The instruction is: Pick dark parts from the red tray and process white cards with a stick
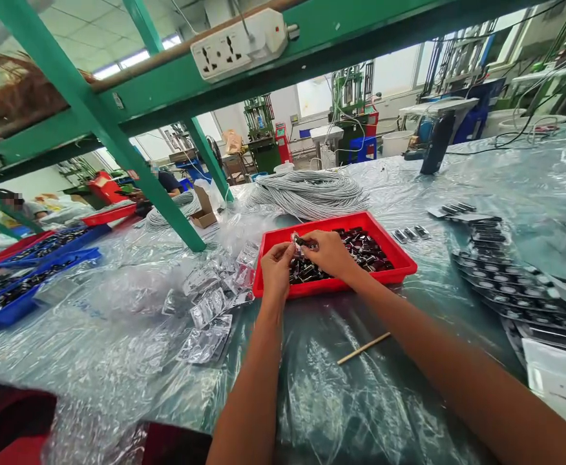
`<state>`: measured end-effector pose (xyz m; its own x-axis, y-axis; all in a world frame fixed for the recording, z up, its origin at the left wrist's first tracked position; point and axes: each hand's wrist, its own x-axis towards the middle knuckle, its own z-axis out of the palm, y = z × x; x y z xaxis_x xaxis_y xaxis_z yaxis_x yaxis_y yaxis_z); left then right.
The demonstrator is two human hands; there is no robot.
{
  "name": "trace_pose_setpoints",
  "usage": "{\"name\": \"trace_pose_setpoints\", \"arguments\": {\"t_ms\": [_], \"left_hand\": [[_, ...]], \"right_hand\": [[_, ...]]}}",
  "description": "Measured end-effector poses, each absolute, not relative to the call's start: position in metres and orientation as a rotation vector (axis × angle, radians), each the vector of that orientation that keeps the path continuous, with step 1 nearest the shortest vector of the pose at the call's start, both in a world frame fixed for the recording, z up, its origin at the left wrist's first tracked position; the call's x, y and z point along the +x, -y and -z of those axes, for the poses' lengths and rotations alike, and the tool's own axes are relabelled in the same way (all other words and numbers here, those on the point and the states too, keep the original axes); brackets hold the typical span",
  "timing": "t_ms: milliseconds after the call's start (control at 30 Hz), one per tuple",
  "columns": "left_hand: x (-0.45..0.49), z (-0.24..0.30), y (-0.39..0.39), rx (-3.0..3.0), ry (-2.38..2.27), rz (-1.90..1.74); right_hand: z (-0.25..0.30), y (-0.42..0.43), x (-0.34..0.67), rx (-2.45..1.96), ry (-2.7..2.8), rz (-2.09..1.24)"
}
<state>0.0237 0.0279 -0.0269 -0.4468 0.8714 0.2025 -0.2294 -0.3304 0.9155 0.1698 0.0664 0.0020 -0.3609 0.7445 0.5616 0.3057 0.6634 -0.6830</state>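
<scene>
Above the red tray point(398, 278) my two hands meet, fingertips almost touching. Between them is a small dark part point(299, 240) with a pale, shiny end; its exact kind is too small to make out. My right hand point(329, 250) pinches its dark side. Thumb and fingers of my left hand point(276, 263) are closed at the pale end. Many shiny black pieces point(367, 250) fill the tray beneath, partly covered by my hands and wrists.
Clear plastic blister sheets point(210, 307) lie left of the tray. A thin wooden stick point(363, 349) rests in front. Rows of black packed parts point(515, 284) spread at right. Behind lies a coil of grey cable point(309, 194). A green frame post point(167, 200) stands at left, near blue trays point(77, 258).
</scene>
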Motion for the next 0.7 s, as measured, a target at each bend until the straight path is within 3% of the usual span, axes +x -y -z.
{"name": "trace_pose_setpoints", "arguments": {"t_ms": [133,400,700], "left_hand": [[0.019,0.026,-0.028,0.747,-1.219,-1.943],[0.031,0.006,-0.012,0.686,-0.825,-1.822],[0.026,0.012,-0.009,0.852,-0.889,-1.782]], "right_hand": [[-0.012,-0.071,0.182,-1.049,2.002,-0.433],[-0.006,-0.057,0.173,-0.755,2.262,-0.173],[-0.011,-0.039,0.167,-0.748,2.242,0.071]]}}
